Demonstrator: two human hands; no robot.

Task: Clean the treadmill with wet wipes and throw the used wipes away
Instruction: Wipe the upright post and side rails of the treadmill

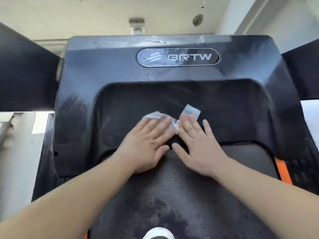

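Around: both hands are down at the front end of a black treadmill (172, 95), plain pale wall (86, 12) way past the fingertips.
Motor cover: the motor cover (107, 66) wraps around beyond and to both sides of the hands, and it's got whitish smeary streaks on it.
Badge: oval BRTW badge (177, 57) sits straight ahead of the fingertips, well apart from them.
Uprights: dark uprights (25, 75) stand wide of each hand, one per side.
Belt: grey belt (172, 195) runs under the wrists and forearms, with darker blotchy patches.
Orange strip: orange strip (283, 171) is out past the right wrist.
Shoe: white shoe (158, 233) toe pokes in between the forearms, back toward the body.
In the way: the fingers cover a good part of the wipes, so honestly can't tell if it's one sheet or two.
Left hand: left hand (146, 144) is flat, fingers straight and spread, pressing down.
Right hand: right hand (195, 145) does the same, palm down, nothing gripped.
Wipes: wet wipes (156, 116) lie on the cover's sloped recess, crumpled under the left fingers, bunched between the two hands, with a flap sticking out just past the right fingertips.
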